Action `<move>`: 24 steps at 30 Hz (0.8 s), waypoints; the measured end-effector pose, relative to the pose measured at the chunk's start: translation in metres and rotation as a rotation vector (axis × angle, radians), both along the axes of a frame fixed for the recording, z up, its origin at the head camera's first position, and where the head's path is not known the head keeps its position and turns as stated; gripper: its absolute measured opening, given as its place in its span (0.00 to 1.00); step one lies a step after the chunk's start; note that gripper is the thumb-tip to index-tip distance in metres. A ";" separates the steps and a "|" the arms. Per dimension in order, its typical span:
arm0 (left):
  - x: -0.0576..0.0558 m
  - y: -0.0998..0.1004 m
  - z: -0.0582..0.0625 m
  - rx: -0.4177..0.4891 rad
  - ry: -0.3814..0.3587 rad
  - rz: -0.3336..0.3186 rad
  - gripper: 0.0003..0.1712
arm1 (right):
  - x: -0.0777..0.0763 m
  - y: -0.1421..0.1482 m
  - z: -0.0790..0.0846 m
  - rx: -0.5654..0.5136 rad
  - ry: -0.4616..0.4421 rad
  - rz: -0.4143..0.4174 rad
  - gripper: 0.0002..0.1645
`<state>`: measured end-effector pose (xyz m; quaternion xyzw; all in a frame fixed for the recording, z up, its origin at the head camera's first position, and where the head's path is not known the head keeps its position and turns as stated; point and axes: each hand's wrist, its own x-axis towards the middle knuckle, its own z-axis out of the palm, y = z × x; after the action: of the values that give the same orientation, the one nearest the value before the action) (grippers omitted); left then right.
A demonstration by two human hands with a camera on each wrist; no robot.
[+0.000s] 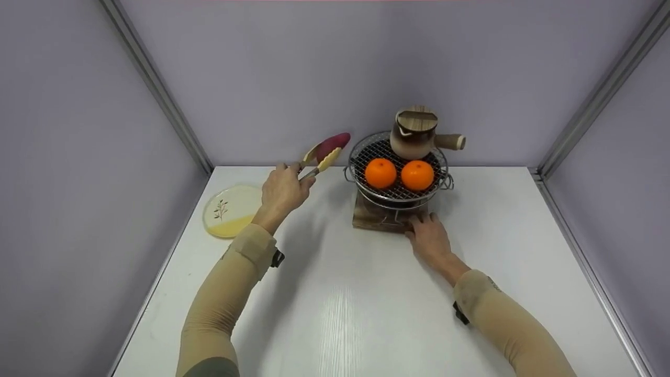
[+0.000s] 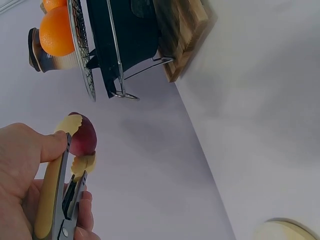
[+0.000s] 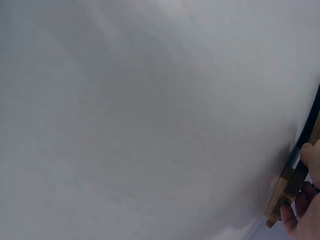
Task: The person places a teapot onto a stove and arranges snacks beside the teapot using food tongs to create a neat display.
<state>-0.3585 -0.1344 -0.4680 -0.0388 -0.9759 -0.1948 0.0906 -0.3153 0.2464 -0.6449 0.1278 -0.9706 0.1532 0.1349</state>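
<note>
My left hand grips a pair of tongs with cream-coloured tips. Between those tips sits a reddish-purple sweet potato, held in the air to the left of the round grill. On the grill's wire mesh lie two oranges, with a brown teapot with a wooden lid behind them. Under the grill is a wooden base. My right hand holds the front right corner of this base, thumb and fingers about its edge in the right wrist view.
A cream and yellow plate with a twig pattern lies at the table's left, partly behind my left hand. The teapot's handle juts out past the grill's right side. Pale walls enclose the white table at the back and sides.
</note>
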 end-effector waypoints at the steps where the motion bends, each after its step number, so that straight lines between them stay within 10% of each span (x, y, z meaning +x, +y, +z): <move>1: 0.000 0.001 0.000 -0.001 0.002 -0.003 0.29 | 0.000 0.000 0.000 0.001 -0.003 -0.002 0.23; 24: -0.007 0.027 0.005 -0.016 0.005 -0.061 0.30 | 0.000 -0.001 0.001 0.018 -0.026 -0.005 0.24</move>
<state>-0.3654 -0.1073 -0.4625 -0.0696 -0.9755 -0.1896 0.0870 -0.3157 0.2451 -0.6435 0.1247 -0.9739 0.1458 0.1214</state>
